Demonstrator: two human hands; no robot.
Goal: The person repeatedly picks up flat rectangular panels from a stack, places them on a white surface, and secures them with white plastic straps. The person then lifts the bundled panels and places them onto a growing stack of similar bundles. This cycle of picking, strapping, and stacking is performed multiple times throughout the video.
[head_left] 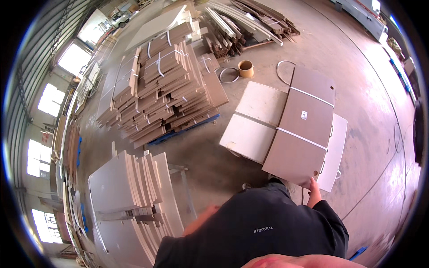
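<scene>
Clearly, the right hand (314, 196) grasps the near edge of a strapped brown board (296, 123) extending forward from the grip; white boards (253, 116) lie beneath. Leftward, the left hand (206, 216) blurs, its grip indeterminable.

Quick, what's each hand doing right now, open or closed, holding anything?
Left hand: blurred, partly hidden; open or closed cannot be told.
Right hand: thumb at near edge of strapped brown panel; fingers hidden, grip uncertain.
</scene>
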